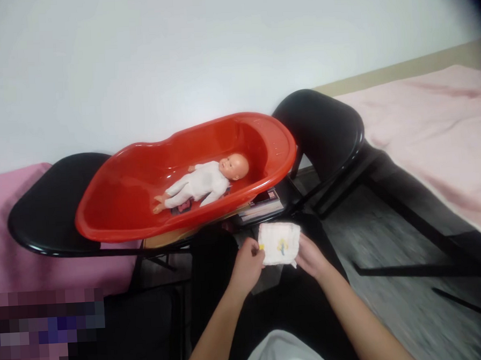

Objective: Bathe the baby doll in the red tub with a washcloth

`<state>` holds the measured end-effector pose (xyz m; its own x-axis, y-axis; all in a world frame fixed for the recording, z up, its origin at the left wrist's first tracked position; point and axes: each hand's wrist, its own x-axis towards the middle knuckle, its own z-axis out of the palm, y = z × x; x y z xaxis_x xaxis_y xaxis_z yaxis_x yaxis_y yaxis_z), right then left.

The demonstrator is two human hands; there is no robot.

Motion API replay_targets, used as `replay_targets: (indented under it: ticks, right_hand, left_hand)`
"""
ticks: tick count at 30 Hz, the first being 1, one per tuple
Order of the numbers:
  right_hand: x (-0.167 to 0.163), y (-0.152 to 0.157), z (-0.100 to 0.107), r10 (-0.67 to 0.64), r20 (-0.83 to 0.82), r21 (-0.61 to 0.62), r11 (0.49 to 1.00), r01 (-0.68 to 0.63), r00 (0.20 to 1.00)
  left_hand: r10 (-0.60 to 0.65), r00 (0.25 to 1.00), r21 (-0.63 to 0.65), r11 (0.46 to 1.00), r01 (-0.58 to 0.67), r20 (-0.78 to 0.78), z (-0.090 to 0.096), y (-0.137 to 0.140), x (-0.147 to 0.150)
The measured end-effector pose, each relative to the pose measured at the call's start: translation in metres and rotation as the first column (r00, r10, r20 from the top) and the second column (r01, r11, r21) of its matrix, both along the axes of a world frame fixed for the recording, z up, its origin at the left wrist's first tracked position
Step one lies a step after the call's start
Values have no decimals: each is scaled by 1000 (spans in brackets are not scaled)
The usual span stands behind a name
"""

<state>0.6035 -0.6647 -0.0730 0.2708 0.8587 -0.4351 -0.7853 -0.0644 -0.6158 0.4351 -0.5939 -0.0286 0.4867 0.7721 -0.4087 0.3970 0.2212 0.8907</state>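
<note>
A small white cloth (273, 237) with a yellow and blue print is held up over my lap. My left hand (248, 263) pinches its left edge, near a yellow tag. My right hand (310, 256) grips the cloth from the right side; part of its fingers is hidden behind the fabric. Beyond my hands, a baby doll (202, 181) in a white suit lies on its back in a red baby bathtub (116, 194), its head toward the right end.
Black folding chairs stand at the tub's left end (52, 206) and right end (322, 127). Books (262, 206) lie beneath the tub's near rim. A pink cover (426, 122) spreads at right, a mauve one (118, 272) at left. A white wall (178, 59) rises behind.
</note>
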Motion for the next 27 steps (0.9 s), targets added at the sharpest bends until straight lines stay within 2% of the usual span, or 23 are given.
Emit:
replay_targets:
  ticks: [5,9,13,15,21,27]
  right_hand:
    - [-1,-1,5,39,-47,-7,999,-39,998]
    - [-1,-5,10,123,-66,29,992,-121,990]
    - [-1,-11,10,196,12,59,979,-196,981]
    - [-2,-12,9,242,52,62,968,-245,969]
    - [-7,-9,15,305,123,25,950,-310,944]
    - [-11,-6,15,356,251,42,925,-378,900]
  left_hand:
    - [-32,999,136,990,35,-25,3,0,1]
    - [14,1000,82,997,-16,27,7,2,3]
    - [83,993,-19,996,-82,82,7,4,5]
    - [81,993,-26,996,-79,81,7,4,6]
    - [69,995,81,994,-74,67,10,-3,11]
    - [217,969,126,965,-232,120,17,-4,12]
